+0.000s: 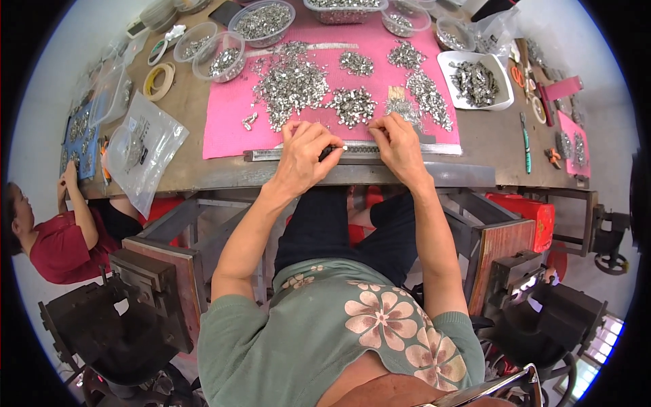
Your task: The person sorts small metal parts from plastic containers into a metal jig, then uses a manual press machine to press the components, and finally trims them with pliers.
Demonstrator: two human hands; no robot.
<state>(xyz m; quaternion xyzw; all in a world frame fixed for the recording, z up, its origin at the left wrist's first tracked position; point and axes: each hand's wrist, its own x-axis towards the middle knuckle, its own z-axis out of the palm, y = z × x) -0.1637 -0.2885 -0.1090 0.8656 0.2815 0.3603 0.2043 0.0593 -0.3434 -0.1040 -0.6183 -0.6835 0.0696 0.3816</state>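
A long narrow metal strip with a row of slots [356, 150] lies along the front edge of the pink mat [227, 125]. Curled over its left part, my left hand [305, 156] is closed on a short black object with a pale tip [327, 152], mostly hidden by the fingers. My right hand [399, 150] is pinched at the right part of the strip; whatever its fingertips hold is too small to make out. Just beyond the hands are a pile of small shiny metal parts [351, 107], a larger heap [290, 88] and a bunch of thin metal pins [402, 108].
Clear tubs of metal parts [263, 22] line the back. A white tray [505, 102] of darker parts stands right, near a teal-handled tool [525, 142]. At left lie a tape roll [159, 83] and a plastic bag [159, 146]. Another person [64, 237] works far left.
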